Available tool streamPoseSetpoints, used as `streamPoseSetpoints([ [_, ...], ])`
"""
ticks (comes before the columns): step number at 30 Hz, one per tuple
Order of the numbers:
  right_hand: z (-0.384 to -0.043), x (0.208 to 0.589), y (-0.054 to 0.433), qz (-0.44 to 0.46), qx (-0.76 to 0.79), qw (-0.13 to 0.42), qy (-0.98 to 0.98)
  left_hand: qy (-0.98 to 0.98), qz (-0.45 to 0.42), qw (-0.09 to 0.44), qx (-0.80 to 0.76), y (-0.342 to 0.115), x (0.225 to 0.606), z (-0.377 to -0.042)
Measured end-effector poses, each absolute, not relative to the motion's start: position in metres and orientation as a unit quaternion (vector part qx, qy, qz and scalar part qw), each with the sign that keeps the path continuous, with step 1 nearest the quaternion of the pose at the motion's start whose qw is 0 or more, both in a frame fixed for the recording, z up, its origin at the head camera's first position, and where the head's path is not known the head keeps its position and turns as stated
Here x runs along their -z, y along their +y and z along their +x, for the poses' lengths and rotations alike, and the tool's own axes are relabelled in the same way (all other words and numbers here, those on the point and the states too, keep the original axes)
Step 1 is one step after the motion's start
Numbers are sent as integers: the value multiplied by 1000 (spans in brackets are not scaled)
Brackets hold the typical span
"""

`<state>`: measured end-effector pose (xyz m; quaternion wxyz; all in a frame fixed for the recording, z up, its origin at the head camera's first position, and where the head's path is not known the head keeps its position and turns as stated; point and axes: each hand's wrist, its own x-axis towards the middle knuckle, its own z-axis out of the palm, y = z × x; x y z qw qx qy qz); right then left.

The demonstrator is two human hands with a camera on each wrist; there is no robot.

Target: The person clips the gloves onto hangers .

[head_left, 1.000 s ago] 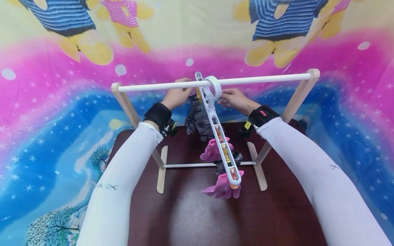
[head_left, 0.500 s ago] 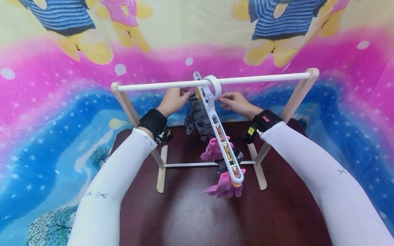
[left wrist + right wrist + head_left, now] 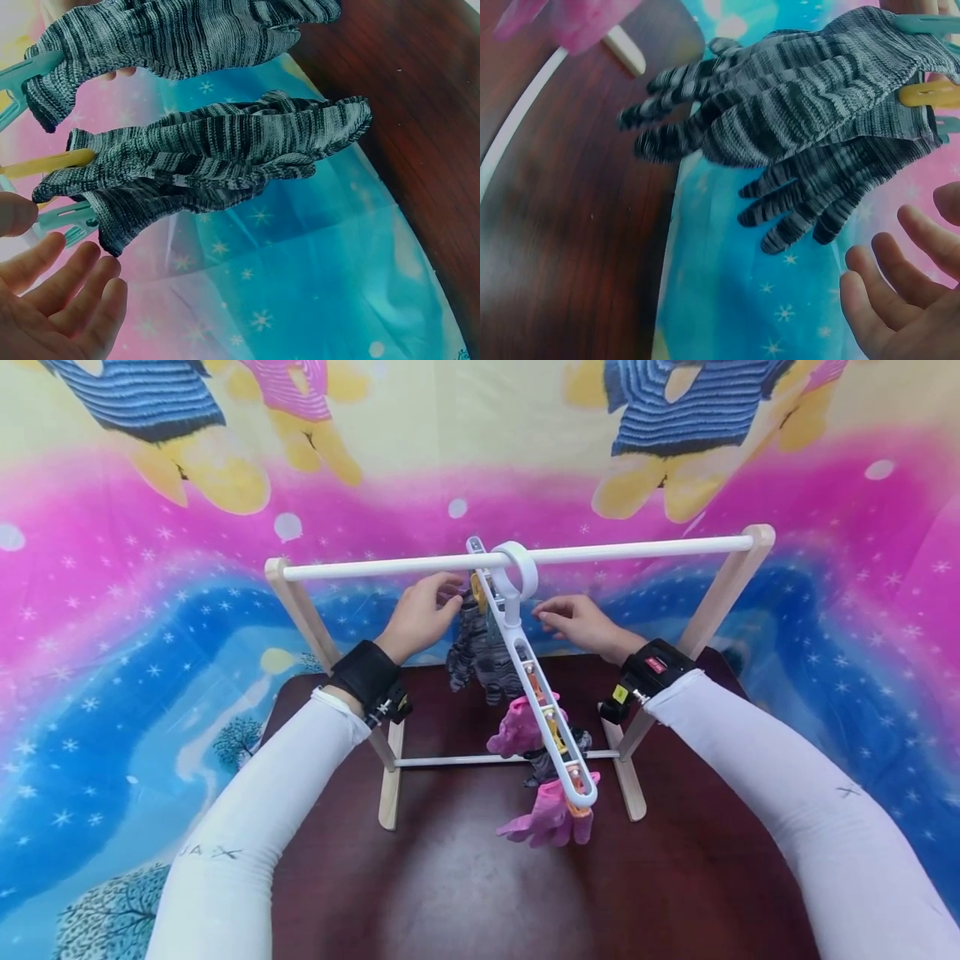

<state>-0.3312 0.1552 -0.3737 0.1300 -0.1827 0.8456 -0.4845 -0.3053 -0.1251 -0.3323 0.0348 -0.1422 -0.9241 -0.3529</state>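
Both of my hands are around the far half of a white clip hanger [image 3: 513, 617] hooked on a rod. Striped black-and-grey knit gloves [image 3: 483, 656] hang from it by a yellow clip [image 3: 56, 163] and teal clips [image 3: 71, 217]. On the left, my left hand [image 3: 422, 617] has loosely bent fingers beside the glove cuffs and holds nothing. Across the hanger, my right hand [image 3: 583, 620] is also relaxed, its fingers [image 3: 889, 300] spread apart from the gloves. On the near half hang pink gloves [image 3: 549, 818] with a dark striped one between them.
The hanger's hook loops over the rack's white rod [image 3: 645, 552], which wooden posts [image 3: 723, 593] carry at each end. A lower white bar [image 3: 457, 762] joins the feet. The rack stands on a dark brown table [image 3: 480, 885]; a printed cloth [image 3: 405, 460] hangs behind.
My left hand has drawn back from the hanger toward the left and nearer to me. My right hand has moved slightly right, away from the hook. The hanger's near end has swung a little right.
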Motion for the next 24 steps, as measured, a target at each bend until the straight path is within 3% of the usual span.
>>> streamPoseSetpoints([
  [8,-319,379,160,-229,427,80,871,-919,-134,36,369,-138,337,-295],
  [24,-300,398,172,-234,395,82,885,-920,-140,18,367,-148,359,-267],
])
